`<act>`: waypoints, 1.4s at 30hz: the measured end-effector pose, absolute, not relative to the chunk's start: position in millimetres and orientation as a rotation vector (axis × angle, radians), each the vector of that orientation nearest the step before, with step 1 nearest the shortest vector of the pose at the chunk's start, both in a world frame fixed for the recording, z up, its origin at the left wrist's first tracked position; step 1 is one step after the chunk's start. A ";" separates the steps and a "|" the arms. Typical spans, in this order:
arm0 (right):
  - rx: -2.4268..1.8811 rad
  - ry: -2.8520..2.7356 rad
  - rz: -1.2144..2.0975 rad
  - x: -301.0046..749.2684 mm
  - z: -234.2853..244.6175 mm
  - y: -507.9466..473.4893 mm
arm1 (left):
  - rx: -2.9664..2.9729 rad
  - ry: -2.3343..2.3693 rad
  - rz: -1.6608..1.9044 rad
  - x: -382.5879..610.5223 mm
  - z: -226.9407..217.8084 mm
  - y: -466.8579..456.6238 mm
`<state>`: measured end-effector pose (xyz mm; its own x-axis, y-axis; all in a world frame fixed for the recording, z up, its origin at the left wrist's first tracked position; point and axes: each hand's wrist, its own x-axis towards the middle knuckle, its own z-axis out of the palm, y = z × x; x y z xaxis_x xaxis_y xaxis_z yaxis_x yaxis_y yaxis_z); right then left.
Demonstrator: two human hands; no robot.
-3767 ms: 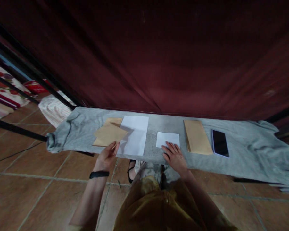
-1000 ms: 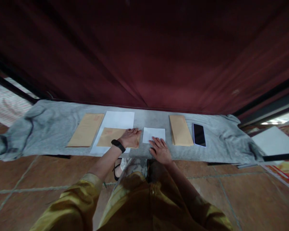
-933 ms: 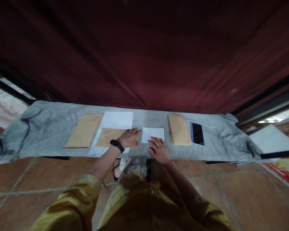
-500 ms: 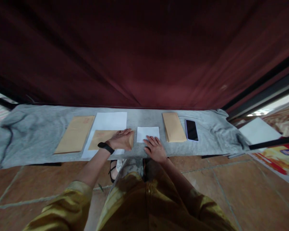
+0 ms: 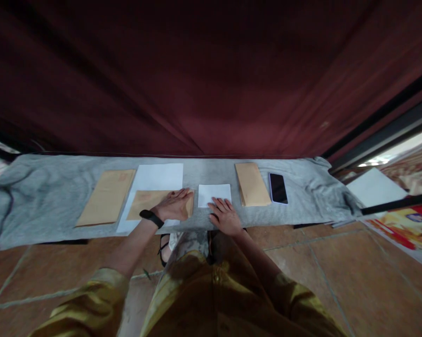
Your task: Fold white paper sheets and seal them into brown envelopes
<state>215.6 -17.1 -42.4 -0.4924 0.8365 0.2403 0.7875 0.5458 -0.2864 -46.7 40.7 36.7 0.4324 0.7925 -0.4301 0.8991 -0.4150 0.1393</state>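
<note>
My left hand (image 5: 172,205), with a black band at the wrist, lies over the right end of a brown envelope (image 5: 143,204). That envelope rests on a white sheet of paper (image 5: 160,175), and the hand hides part of both. My right hand (image 5: 227,217) has its fingers spread on the lower right edge of a small folded white paper (image 5: 211,191). Between the left hand and this paper is a narrow strip of grey cloth. Both hands are flat and open, pressing from above.
At the left lies another brown envelope stack (image 5: 105,196). To the right are a stack of brown envelopes (image 5: 252,185) and a phone (image 5: 278,188). Grey cloth (image 5: 309,196) covers the narrow table, with a dark red curtain (image 5: 204,93) behind it.
The view has shifted slightly. Both hands keep nearly the same places on the envelope and the folded paper.
</note>
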 end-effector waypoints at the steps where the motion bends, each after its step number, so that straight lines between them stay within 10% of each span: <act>1: -1.334 -2.437 0.195 215.6 -42.5 -17.1 | 2.351 1.436 -0.429 -47.8 36.9 40.3; 42: -1.340 -2.441 0.193 215.4 -42.9 -17.8 | 2.322 1.638 -0.216 -48.2 18.5 53.3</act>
